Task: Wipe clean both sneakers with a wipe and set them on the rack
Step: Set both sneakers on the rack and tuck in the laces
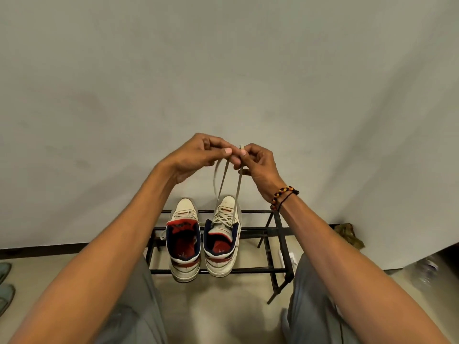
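Observation:
Two cream sneakers with red and navy linings stand side by side on the black metal rack (pixel 258 230), toes toward the wall. The left sneaker (pixel 184 240) has its laces loose. From the right sneaker (pixel 223 239) both lace ends (pixel 224 178) run straight up, pulled taut. My left hand (pixel 198 156) pinches one lace end between thumb and fingers, and my right hand (pixel 258 166) pinches the other; the two hands meet high above the shoe. No wipe is visible.
A plain wall stands right behind the rack. A crumpled olive cloth (pixel 349 234) lies by the wall at right, with a clear plastic bottle (pixel 426 270) nearer. Grey-green slippers (pixel 5 284) show at the left edge. My knees frame the floor in front.

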